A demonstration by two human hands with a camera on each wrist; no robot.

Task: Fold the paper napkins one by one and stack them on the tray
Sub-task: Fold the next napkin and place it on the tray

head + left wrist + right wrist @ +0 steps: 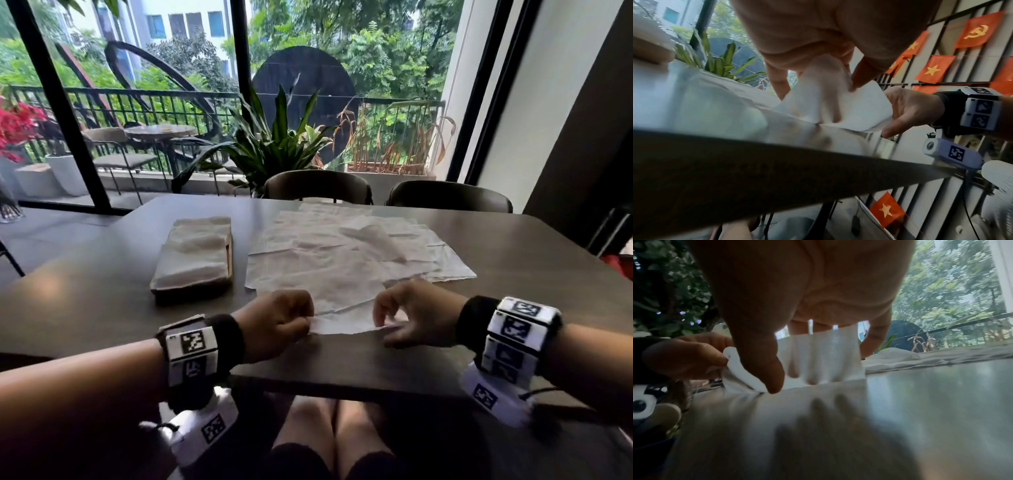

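Fold begun: our left hand (275,320) and right hand (409,313) pinch the thin white paper napkin (342,308) (near edge lifted); next, carry it over and crease.

Head view looks down; wrist views, close and low, share the napkin (840,107).

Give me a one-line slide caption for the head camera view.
Both hands, left hand and right hand, pinch the near edge of a napkin beside a tray of folded napkins.
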